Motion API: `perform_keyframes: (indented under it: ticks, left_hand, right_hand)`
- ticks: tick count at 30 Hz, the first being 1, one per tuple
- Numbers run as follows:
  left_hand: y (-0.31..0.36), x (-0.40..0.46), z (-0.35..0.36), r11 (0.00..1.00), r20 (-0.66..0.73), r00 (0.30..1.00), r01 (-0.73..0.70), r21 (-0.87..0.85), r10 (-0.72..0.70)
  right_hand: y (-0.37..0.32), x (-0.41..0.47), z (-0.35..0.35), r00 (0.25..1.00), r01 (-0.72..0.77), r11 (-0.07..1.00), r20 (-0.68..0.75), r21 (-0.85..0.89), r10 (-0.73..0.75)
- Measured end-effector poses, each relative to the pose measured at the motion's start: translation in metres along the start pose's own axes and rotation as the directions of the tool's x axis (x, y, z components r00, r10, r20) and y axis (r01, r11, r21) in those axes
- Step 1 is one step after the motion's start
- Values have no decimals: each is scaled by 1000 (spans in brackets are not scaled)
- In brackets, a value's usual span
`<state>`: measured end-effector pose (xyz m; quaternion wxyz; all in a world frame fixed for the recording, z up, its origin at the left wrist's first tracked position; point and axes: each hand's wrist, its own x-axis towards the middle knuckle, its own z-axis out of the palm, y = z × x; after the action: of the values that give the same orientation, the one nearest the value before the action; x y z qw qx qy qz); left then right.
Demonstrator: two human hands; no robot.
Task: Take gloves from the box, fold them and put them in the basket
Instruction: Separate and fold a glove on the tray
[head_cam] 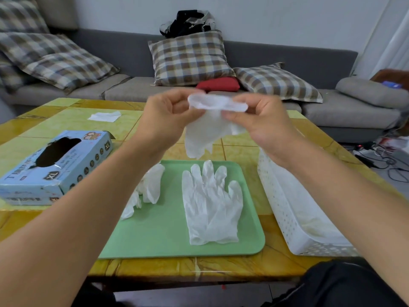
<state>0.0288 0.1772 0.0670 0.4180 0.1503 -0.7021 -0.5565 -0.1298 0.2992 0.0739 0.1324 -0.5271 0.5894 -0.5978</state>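
Note:
My left hand [164, 117] and my right hand [261, 120] both pinch the cuff of a white glove [205, 131], which hangs fingers down above the table. A second white glove [211, 206] lies flat on the green tray [163, 238], fingers pointing away from me. More crumpled gloves [146, 189] lie at the tray's left edge, partly hidden by my left forearm. The blue glove box [55, 167] sits on the left with its dark opening on top. The white perforated basket [294, 209] stands on the right, partly under my right forearm.
A white tissue [104, 116] lies at the far left of the yellow-green table [73, 122]. Behind the table runs a grey sofa [332, 69] with checked cushions. Cables [380, 158] lie on the floor at the right.

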Motion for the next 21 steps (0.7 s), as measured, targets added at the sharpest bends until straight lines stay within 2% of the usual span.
perform_keyframes:
  ticks: [1,3,5,8,13,17,21]
  left_hand:
    - [-9,-6,-1,992,41,997,58,111,-63]
    - [-35,-19,-3,913,132,964,167,372,-230]
    - [-55,-28,-9,832,211,925,164,530,-316]
    - [-63,-35,-12,805,307,893,95,585,-328]
    - [-63,-41,-15,776,412,833,32,630,-369]
    - [-69,-46,-17,733,504,743,-26,680,-441]
    - [-72,-51,-14,712,561,699,-105,694,-443]
  right_hand:
    - [9,-5,0,996,-46,994,66,-95,53]
    - [31,-15,-1,957,-140,943,203,-301,207]
    - [51,-26,-1,879,-185,874,322,-449,351]
    - [65,-39,1,785,-127,801,435,-585,442]
    - [55,-44,4,766,-58,788,479,-613,428]
    - [44,-49,8,691,21,752,553,-659,466]
    - [37,-52,12,637,63,744,601,-666,484]
